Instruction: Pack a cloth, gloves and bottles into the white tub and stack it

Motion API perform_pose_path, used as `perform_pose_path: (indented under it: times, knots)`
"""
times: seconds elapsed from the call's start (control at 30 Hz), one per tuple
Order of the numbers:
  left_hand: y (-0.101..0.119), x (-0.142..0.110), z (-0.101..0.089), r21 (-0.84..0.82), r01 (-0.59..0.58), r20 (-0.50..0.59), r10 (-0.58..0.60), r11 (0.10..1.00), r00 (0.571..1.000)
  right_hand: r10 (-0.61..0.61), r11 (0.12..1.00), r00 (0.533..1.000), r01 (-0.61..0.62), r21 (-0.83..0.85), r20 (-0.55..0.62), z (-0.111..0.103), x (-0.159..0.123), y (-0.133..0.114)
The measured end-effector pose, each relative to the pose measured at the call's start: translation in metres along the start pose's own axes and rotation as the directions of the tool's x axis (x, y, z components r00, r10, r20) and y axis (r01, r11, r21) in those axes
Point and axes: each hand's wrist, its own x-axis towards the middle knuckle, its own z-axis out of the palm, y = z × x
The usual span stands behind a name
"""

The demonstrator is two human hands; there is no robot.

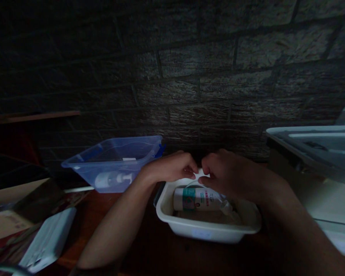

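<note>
A white plastic basin (207, 230) sits in front of me on the dark table. In it a white bottle (184, 199) with teal and red print lies on its side, its clear nozzle end pointing right. My left hand (176, 167) is over the basin's far left rim, thumb and fingers curled in a pinch. Facing it across a small gap, my right hand (228, 172) is over the far rim, its fingers curled too. A bright white patch shows between the fingertips; whether it is the rim or a separate piece, I cannot tell.
On the left stands a translucent blue bin (112, 165) with a pump bottle (110, 179) inside. Nearer are a cardboard box (20, 207) and a pale flat case (50, 237). A large lidded container (313, 184) stands right. A brick wall (184, 92) rises behind.
</note>
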Motion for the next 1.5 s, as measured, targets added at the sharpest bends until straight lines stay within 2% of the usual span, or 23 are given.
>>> perform_pose_path:
  times: [0.13,0.27,0.33,0.5,0.63,0.77,0.87,1.07,1.23,1.37,1.5]
  knots:
    - [-0.003,-0.009,-0.011,0.011,0.046,-0.052,-0.045,0.999,0.998,-0.021,1.0,0.997,0.019,0.025,0.075,0.014,0.013,0.0]
    - [-0.005,-0.007,-0.007,0.032,-0.024,-0.008,0.025,0.999,1.0,-0.006,0.997,0.972,-0.011,0.074,0.234,0.023,0.024,0.005]
    - [-0.004,-0.006,-0.005,0.074,-0.07,-0.009,0.07,0.995,0.997,-0.003,0.995,0.963,-0.025,0.1,0.27,0.023,0.025,0.005]
    - [0.001,-0.01,-0.005,0.126,-0.116,-0.022,0.12,0.985,0.993,-0.009,0.99,0.99,-0.011,0.141,0.14,0.015,0.022,0.0]
    - [0.004,-0.013,-0.007,0.115,-0.09,-0.083,0.1,0.989,0.991,0.025,0.994,0.997,-0.033,0.104,0.075,0.011,0.024,0.001]
    - [0.009,-0.013,-0.012,0.137,-0.113,-0.191,0.138,0.984,0.972,0.021,0.997,0.999,-0.019,0.079,-0.027,0.008,0.024,0.006]
    - [0.012,-0.012,-0.016,0.19,-0.116,-0.304,0.17,0.975,0.937,-0.003,0.998,0.988,0.013,0.059,-0.153,0.003,0.022,0.006]
    - [0.013,-0.013,-0.018,0.172,-0.094,-0.395,0.156,0.981,0.905,-0.038,0.996,0.946,0.062,0.066,-0.323,-0.005,0.019,0.003]
    - [0.019,-0.026,-0.021,0.148,-0.044,-0.531,0.117,0.988,0.839,-0.022,0.995,0.912,0.061,0.082,-0.409,-0.007,0.014,-0.004]
    - [0.018,-0.049,-0.033,0.114,0.029,-0.672,0.056,0.993,0.738,-0.02,0.993,0.923,0.063,0.1,-0.383,-0.01,0.025,-0.02]
    - [-0.005,-0.084,-0.061,0.13,0.181,-0.781,-0.012,0.975,0.624,-0.109,0.989,0.951,0.132,0.06,-0.289,-0.018,0.055,-0.047]
